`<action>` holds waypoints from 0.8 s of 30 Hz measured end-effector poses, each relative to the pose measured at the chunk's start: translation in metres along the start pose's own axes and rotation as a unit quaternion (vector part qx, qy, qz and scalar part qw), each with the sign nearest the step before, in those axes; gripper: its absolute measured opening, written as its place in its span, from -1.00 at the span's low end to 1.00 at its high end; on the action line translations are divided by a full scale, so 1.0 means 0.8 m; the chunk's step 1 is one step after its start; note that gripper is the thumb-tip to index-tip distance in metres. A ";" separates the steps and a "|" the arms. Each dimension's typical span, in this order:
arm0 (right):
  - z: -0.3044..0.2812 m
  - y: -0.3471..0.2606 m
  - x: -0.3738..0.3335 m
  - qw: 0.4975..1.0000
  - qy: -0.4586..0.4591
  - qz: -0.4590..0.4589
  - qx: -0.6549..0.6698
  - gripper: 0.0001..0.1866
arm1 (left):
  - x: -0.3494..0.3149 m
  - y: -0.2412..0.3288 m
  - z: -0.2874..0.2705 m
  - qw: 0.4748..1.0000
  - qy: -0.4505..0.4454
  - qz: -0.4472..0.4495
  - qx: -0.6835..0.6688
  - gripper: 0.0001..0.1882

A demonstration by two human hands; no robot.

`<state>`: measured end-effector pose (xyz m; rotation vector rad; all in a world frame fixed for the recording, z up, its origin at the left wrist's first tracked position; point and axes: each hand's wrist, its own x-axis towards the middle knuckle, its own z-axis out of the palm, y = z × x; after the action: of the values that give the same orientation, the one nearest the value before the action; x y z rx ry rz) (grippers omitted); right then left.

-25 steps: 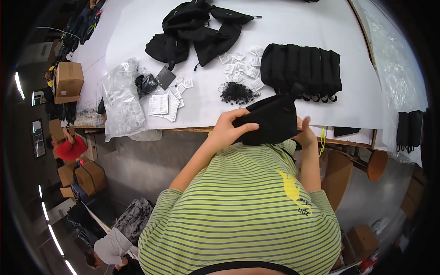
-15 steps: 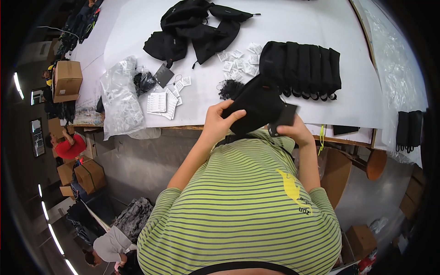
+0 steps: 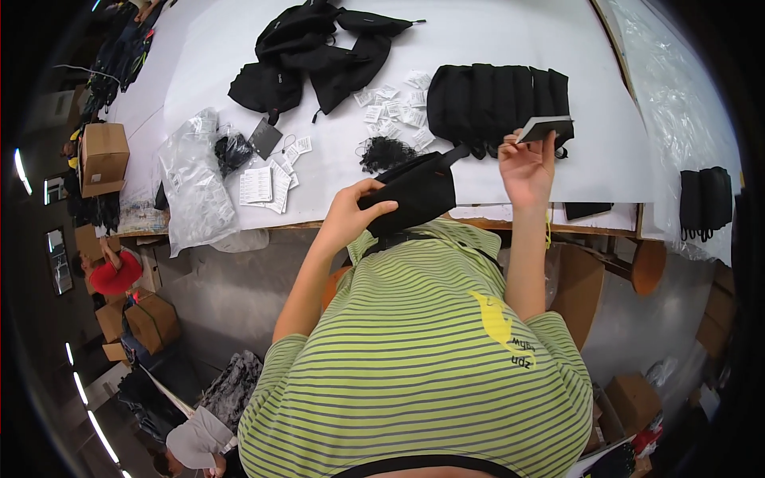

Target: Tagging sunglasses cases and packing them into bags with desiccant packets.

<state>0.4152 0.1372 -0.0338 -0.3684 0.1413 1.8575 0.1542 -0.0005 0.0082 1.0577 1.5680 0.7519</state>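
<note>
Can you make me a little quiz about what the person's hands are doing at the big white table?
1. True or false: the left hand grips a black pouch.
2. What does the right hand hold up?
A. a dark card
B. a pair of scissors
C. a red cap
3. Fill in: behind the right hand, a neat row of black pouches lies on the white ____.

Key
1. true
2. A
3. table
</note>
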 end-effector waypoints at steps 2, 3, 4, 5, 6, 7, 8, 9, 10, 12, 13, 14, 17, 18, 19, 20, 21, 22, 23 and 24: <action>0.010 0.011 0.000 0.999 -0.015 0.017 0.023 -0.72 | 0.001 0.007 0.002 1.000 -0.002 -0.012 0.013 -0.69; 0.014 0.016 0.001 0.998 -0.031 0.037 0.046 -0.72 | -0.002 0.017 0.005 0.998 -0.007 -0.019 0.051 -0.70; 0.016 0.020 0.003 0.998 0.022 0.037 0.051 -0.67 | -0.004 0.023 0.008 0.996 -0.013 -0.026 0.090 -0.71; 0.009 0.022 0.007 0.998 0.020 0.037 0.051 -0.67 | -0.007 0.024 0.012 0.995 -0.012 -0.025 0.091 -0.71; -0.003 0.027 0.011 0.998 0.017 0.056 -0.002 -0.64 | -0.009 0.023 0.017 0.994 0.004 0.004 0.105 -0.72; -0.013 0.028 0.013 0.996 0.014 0.074 -0.056 -0.61 | -0.010 0.022 0.021 0.992 0.020 0.034 0.119 -0.73; -0.005 0.037 0.010 0.989 0.066 0.058 -0.117 -0.57 | -0.010 0.019 0.025 0.992 0.019 0.033 0.119 -0.73; -0.001 0.045 0.006 0.989 0.063 0.050 -0.126 -0.57 | -0.010 0.016 0.028 0.987 0.037 0.062 0.145 -0.72; -0.003 0.047 0.007 0.986 0.073 0.047 -0.139 -0.58 | -0.010 0.014 0.030 0.980 0.055 0.091 0.171 -0.72; -0.002 0.051 0.005 0.984 0.083 0.041 -0.152 -0.58 | -0.011 0.017 0.032 0.976 0.056 0.100 0.186 -0.71; 0.000 0.055 0.004 0.972 0.115 -0.004 -0.204 -0.61 | -0.013 0.019 0.032 0.972 0.058 0.109 0.201 -0.70; 0.003 0.055 0.003 0.955 0.147 -0.052 -0.254 -0.62 | -0.013 0.023 0.033 0.972 0.055 0.110 0.201 -0.70; 0.006 0.046 0.013 0.849 0.132 -0.274 -0.431 -0.62 | -0.014 0.032 0.030 0.977 0.030 0.087 0.193 -0.71; 0.007 0.039 0.012 0.820 0.137 -0.309 -0.462 -0.62 | -0.014 0.034 0.029 0.979 0.031 0.084 0.182 -0.73; 0.007 0.036 0.013 0.817 0.143 -0.316 -0.461 -0.62 | -0.015 0.035 0.027 0.981 0.030 0.081 0.172 -0.74; 0.005 0.030 0.013 0.789 0.118 -0.340 -0.497 -0.62 | -0.013 0.032 0.026 0.981 0.011 0.089 0.173 -0.74; 0.003 0.022 0.013 0.757 0.097 -0.364 -0.535 -0.62 | -0.011 0.026 0.024 0.981 0.009 0.098 0.168 -0.74; -0.003 0.020 0.016 0.753 0.083 -0.369 -0.539 -0.60 | -0.011 0.023 0.021 0.981 0.006 0.107 0.163 -0.74; 0.003 0.021 0.014 0.765 0.086 -0.356 -0.530 -0.58 | -0.010 0.025 0.021 0.978 0.003 0.110 0.179 -0.75; 0.005 0.019 0.013 0.768 0.080 -0.360 -0.524 -0.57 | -0.009 0.026 0.019 0.975 0.004 0.120 0.186 -0.77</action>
<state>0.3972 0.1432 -0.0347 -1.1644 -0.8653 0.9572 0.1748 0.0007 0.0255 1.5406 1.6442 0.6331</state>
